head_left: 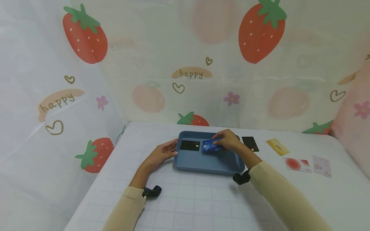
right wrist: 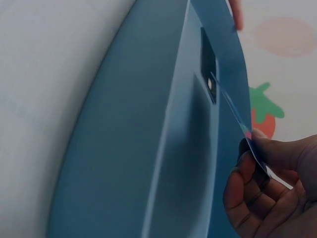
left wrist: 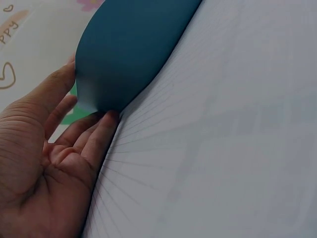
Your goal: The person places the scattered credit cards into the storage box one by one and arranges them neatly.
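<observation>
A blue bank card (head_left: 210, 146) is pinched between the thumb and fingers of my right hand (head_left: 229, 140), tilted above the blue-grey tray (head_left: 199, 164). In the right wrist view the card (right wrist: 235, 110) appears nearly edge-on, with my right hand (right wrist: 270, 186) holding one end. A black card (head_left: 189, 145) with a small chip lies flat in the left part of the tray. My left hand (head_left: 160, 155) touches the tray's left end with its fingers extended. In the left wrist view, fingertips of the left hand (left wrist: 62, 153) rest against the tray's outer wall (left wrist: 124, 49).
To the right of the tray lie a black card (head_left: 250, 144), a yellow card (head_left: 277, 147), a white card with a red circle (head_left: 297, 164) and a pale pink card (head_left: 322, 166). A strawberry-print curtain (head_left: 190, 99) hangs behind the white table (head_left: 185, 205).
</observation>
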A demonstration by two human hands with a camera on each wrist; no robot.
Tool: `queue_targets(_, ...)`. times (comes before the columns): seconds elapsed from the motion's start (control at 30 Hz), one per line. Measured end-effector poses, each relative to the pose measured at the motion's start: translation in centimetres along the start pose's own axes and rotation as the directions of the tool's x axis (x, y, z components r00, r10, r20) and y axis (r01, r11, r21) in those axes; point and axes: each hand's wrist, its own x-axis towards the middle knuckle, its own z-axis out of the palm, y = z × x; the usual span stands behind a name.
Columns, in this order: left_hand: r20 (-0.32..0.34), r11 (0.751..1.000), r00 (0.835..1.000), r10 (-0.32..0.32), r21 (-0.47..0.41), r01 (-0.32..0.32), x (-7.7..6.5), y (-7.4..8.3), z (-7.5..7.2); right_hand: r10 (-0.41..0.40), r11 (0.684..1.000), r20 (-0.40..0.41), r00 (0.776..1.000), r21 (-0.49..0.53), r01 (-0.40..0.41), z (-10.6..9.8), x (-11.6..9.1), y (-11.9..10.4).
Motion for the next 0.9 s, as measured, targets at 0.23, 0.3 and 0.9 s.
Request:
queue_targets(0.23, 0.003, 1.000, 1.000, 0.016, 0.006, -0.016, 0.1, 0.0, 0.0, 0.016, 1.000, 0.006, 1.000, 0.000, -0.016, 0.4, 0.9, 0.4)
queue_targets(0.3, 0.005, 1.000, 1.000, 0.020, 0.010, -0.020, 0.1, 0.0, -0.1, 0.019, 1.000, 0.010, 1.000, -0.008, -0.019, 0.4, 1.1, 0.5)
queue_targets(0.9, -0.004, 1.000, 1.000, 0.008, 0.025, -0.008, 0.1, -0.1, -0.1, 0.022, 0.992, -0.027, 0.999, -0.123, -0.026, 1.5, 2.1, 1.0)
